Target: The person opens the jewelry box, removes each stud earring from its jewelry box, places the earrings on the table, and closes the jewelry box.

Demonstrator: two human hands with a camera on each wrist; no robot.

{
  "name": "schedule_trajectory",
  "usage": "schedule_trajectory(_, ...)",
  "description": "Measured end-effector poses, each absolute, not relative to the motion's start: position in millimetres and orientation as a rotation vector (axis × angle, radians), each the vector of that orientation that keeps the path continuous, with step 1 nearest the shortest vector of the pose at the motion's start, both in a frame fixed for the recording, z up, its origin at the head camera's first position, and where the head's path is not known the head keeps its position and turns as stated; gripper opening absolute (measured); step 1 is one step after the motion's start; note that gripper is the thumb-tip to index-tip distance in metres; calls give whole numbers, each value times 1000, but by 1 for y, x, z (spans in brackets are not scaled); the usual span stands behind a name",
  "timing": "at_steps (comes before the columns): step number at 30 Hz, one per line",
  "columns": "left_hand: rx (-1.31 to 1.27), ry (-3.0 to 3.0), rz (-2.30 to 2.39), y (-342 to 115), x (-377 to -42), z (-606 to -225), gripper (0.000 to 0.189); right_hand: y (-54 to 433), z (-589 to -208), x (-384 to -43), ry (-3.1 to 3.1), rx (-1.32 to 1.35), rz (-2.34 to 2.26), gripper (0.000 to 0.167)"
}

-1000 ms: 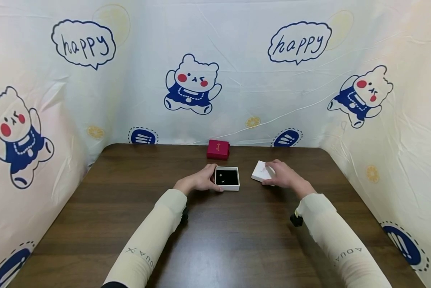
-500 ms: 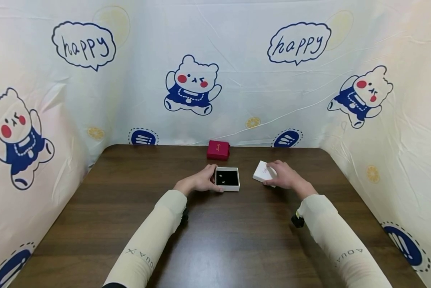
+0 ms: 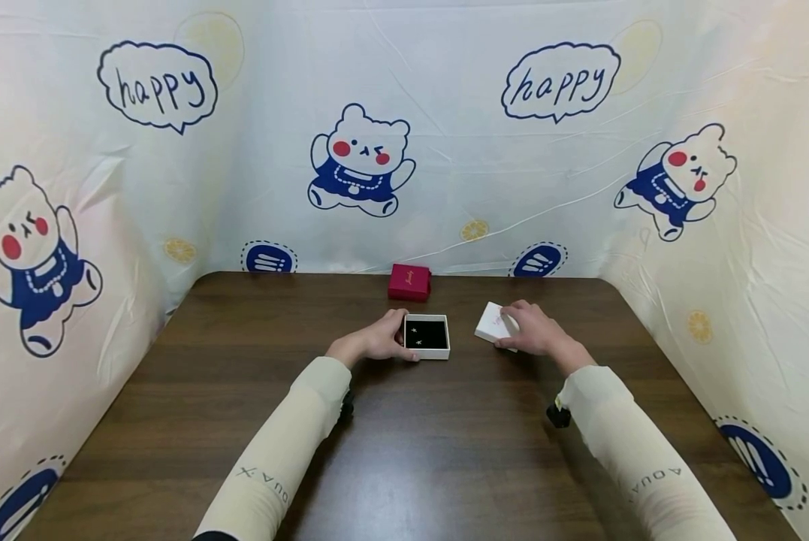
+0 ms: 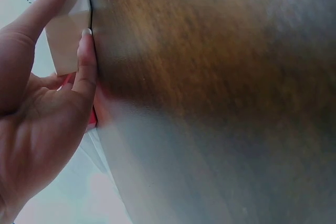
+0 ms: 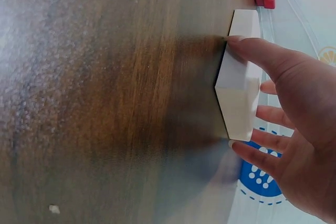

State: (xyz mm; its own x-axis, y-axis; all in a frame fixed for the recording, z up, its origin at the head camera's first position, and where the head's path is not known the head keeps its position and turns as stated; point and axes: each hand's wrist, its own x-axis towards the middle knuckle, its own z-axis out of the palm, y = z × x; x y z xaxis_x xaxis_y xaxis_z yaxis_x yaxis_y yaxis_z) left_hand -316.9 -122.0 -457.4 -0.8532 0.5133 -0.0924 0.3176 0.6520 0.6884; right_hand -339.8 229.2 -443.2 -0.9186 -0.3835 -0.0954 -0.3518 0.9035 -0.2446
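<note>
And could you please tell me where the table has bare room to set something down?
The table is bare between left sleeve and right sleeve, and left of the left hand. Crowded: the back middle, with red box, open box and lid in the right hand.

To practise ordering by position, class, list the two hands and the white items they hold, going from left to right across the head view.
Left hand → open white box → white lid → right hand.
</note>
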Motion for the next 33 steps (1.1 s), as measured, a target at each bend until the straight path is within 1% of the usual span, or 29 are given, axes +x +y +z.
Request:
schedule_trajectory(8,672,2599,998,-121,-317,-459,74,228,-442,-336,2967,-625,-315,66)
schedule_trajectory(17,649,2587,1008,-122,-315,-458,79,220,-437,-331,2987,-707,-300,48)
schedule_trajectory(20,648,2589,1003,-122,-315,-459,78,217,-435,-329,2980,-730,-326,43)
schedule_trajectory(25,655,2600,995,-122,-315,-460,76,212,-435,-328,2968,-801,-340,40)
schedule_trajectory(33,667,2609,972,-122,-319,-463,74,202,-435,-327,2926,-928,-428,42)
